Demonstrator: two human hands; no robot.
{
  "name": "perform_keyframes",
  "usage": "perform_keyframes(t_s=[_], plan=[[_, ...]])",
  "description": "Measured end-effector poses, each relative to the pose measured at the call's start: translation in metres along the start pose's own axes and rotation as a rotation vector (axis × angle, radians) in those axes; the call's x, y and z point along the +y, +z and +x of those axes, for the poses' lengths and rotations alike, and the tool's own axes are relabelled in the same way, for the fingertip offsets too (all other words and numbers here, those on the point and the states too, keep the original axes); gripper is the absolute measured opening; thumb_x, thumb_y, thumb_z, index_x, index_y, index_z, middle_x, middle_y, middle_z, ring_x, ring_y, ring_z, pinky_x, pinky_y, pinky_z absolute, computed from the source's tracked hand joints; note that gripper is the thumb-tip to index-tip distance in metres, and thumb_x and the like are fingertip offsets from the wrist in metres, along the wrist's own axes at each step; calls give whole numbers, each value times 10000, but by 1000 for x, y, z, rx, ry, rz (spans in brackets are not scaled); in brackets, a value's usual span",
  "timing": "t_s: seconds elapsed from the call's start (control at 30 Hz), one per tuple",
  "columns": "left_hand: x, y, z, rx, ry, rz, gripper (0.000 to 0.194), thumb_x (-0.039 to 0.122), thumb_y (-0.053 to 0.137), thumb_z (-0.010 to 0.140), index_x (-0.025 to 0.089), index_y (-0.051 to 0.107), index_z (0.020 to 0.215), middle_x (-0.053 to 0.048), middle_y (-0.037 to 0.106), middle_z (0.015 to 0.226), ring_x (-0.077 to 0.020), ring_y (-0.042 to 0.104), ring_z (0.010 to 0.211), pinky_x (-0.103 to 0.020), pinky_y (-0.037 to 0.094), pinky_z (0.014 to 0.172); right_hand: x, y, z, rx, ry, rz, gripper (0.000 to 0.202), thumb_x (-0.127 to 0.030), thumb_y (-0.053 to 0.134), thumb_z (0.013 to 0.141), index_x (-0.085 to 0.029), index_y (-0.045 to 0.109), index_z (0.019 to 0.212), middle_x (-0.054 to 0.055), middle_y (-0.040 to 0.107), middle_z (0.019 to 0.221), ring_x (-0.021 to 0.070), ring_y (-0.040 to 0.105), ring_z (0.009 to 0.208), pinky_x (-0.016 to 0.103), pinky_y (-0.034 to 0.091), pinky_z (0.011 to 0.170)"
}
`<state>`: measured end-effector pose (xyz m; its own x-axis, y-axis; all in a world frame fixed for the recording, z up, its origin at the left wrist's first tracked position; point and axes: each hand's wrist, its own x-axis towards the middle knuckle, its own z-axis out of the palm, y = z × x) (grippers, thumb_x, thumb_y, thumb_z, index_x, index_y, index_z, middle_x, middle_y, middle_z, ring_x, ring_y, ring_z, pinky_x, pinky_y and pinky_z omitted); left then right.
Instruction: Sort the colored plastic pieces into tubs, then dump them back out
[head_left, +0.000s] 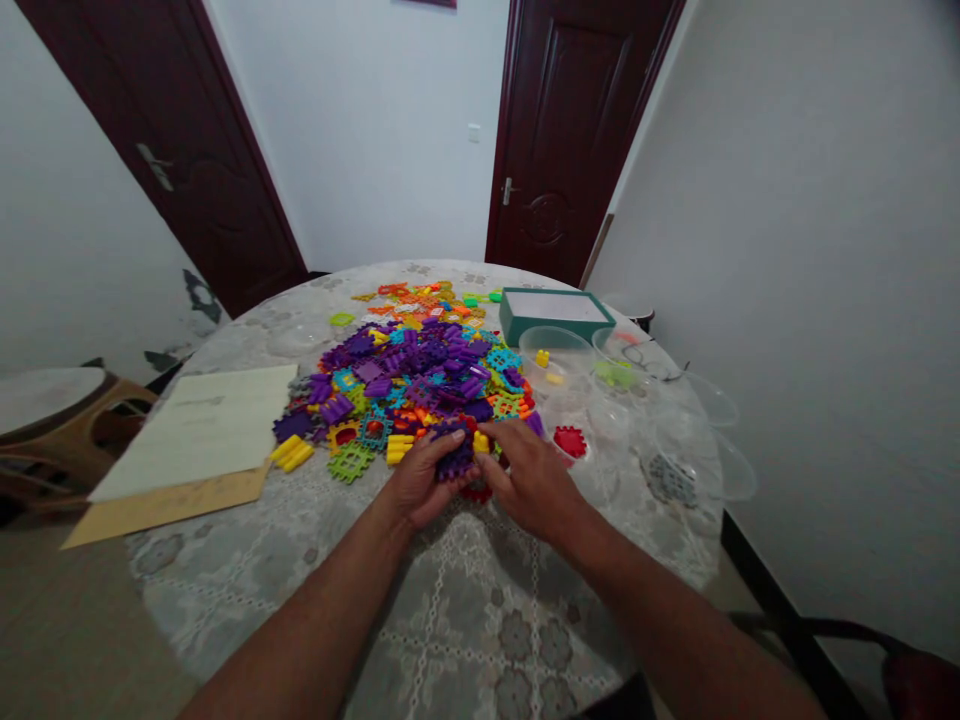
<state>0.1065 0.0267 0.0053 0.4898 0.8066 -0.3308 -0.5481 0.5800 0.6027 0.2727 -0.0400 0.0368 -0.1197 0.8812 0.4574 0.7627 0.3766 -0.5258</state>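
Near the front of a colourful heap of plastic pieces (412, 365), my left hand (420, 482) holds a dark purple toothed piece (454, 462), its thumb on top. My right hand (534, 478) is at the right side of that piece, thumb and forefinger closed on a small yellow piece (481, 442). The yellow piece is against or very close to the purple one; whether they are joined cannot be made out. Beneath the hands lies a red toothed piece (477, 492), partly hidden. Yellow connectors (399, 448) lie just left of my left hand.
The round table (450, 620) has a patterned cloth. Papers (202, 425) lie at the left, with yellow connectors (292, 453) beside them. A green-edged box (555, 328) stands behind at the right, near clear bowls (556, 350) with a few pieces. A red toothed piece (570, 441) lies right of my right hand.
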Motion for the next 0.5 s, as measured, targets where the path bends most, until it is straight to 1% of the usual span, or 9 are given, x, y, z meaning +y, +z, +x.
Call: perform_keyframes(t_s=[0.07,0.13,0.2,0.3,0.33,0.4,0.47,0.5], plan=[[-1,0,-1,8,34,49,230,116,816,807,162,736,1018,-64,797,951,-179,757,766,-261,649,637,0,6,1,1,41,-13,223,-185,620,1002,-194,678,1217,121,692,1144,255,657,1085,412,549,966],[0,1,-2,23,43,97,236,112,827,796,159,736,1009,-76,801,969,-193,767,779,-275,661,635,-2,4,0,-9,59,2,144,-139,623,981,-185,693,1098,101,679,1069,239,649,1025,381,540,924],[2,2,-4,47,28,133,243,111,830,792,158,736,1011,-82,804,974,-204,775,783,-285,669,622,-5,-8,0,-28,57,58,137,-89,624,955,-180,693,1030,78,672,1014,216,644,978,347,528,889],[6,1,-7,91,14,190,288,96,830,780,162,736,1044,-99,811,1007,-241,797,824,-303,676,599,-4,-39,5,-54,56,152,169,-68,646,934,-187,719,1030,53,686,998,185,648,943,301,510,847],[8,0,-7,98,9,209,300,98,832,777,161,735,1054,-112,813,1024,-265,805,853,-308,675,587,1,-52,9,-56,60,158,172,-77,656,933,-193,731,1035,49,692,1002,179,650,931,293,505,832],[10,-2,-9,94,6,237,309,117,842,772,153,735,1059,-138,813,1034,-315,813,898,-312,665,551,18,-77,21,-55,79,115,159,-104,669,932,-201,751,1028,43,706,977,175,652,878,293,496,802],[11,-4,-9,68,9,239,337,142,855,768,151,737,1083,-152,810,1035,-344,814,912,-308,651,521,43,-96,39,-33,110,18,142,-131,662,931,-204,758,1006,39,722,920,183,653,823,312,494,792],[11,-5,-10,53,6,232,363,151,861,766,156,736,1107,-154,808,1042,-350,814,914,-303,642,509,57,-103,48,-2,129,-37,144,-139,649,931,-204,759,997,44,734,910,192,657,818,325,498,802]])
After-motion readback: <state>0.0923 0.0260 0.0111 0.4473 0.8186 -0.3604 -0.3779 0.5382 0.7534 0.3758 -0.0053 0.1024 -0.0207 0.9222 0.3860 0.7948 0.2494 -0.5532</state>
